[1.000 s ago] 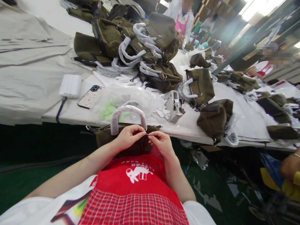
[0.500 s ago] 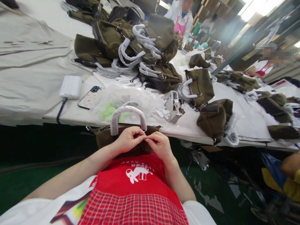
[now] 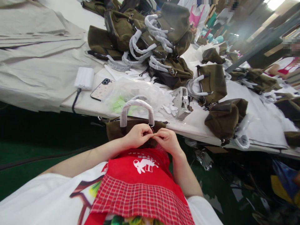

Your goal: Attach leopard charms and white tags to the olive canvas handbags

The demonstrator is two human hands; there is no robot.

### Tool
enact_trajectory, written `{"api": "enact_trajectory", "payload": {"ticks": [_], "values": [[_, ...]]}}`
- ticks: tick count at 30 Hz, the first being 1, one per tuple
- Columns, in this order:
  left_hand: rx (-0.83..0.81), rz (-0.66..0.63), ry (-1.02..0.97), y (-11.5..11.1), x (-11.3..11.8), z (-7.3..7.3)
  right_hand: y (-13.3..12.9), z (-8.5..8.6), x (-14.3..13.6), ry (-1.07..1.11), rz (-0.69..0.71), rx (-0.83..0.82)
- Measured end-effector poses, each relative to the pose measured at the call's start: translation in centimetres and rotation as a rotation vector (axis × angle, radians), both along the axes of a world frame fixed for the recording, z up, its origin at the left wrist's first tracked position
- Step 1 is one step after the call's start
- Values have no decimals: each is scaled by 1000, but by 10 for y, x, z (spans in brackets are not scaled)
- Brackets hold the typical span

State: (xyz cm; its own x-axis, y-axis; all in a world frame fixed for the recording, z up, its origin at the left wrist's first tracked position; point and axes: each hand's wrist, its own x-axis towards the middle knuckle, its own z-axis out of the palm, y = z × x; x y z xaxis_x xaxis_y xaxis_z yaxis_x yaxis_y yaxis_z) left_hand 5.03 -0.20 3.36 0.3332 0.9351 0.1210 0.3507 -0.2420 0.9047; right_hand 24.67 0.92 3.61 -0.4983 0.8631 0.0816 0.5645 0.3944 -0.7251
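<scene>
An olive-brown handbag (image 3: 113, 129) is between my body and the table edge, its wrapped handle (image 3: 137, 103) standing up. In front of it, near the handle's right-hand metal ring, my left hand (image 3: 139, 135) is closed in a pinch. Fingertips of my right hand (image 3: 167, 140) are pinched too and meet those of the left. Whatever small piece lies between them is too small to make out; it seems to hang by the ring. My fingers hide part of the bag's front.
Several olive handbags with wrapped handles are heaped on the table (image 3: 246, 125), one brown bag (image 3: 225, 118) near its right edge. Clear plastic bags (image 3: 140, 89), a phone (image 3: 102, 89), a white power bank (image 3: 84, 78) and a white holder (image 3: 181, 103) lie closer. Co-workers stand beyond.
The camera view has shifted, so the scene sits further right and the table slightly higher. My hands stay pinched together at the bag, with little visible change in the fingers.
</scene>
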Motion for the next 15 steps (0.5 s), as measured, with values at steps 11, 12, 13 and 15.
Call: {"api": "enact_trajectory", "payload": {"ticks": [11,12,13,15], "values": [[31,-19,100,-7,-7,12,-3,-1,-9,52,13,-62],[59,-57,133,-10,-12,20,-4,0,-10,78,-1,-82],[86,-76,154,-14,-17,27,-5,1,-9,102,-19,-102],[83,-11,119,-20,-25,33,-8,5,-6,135,-73,-124]]}}
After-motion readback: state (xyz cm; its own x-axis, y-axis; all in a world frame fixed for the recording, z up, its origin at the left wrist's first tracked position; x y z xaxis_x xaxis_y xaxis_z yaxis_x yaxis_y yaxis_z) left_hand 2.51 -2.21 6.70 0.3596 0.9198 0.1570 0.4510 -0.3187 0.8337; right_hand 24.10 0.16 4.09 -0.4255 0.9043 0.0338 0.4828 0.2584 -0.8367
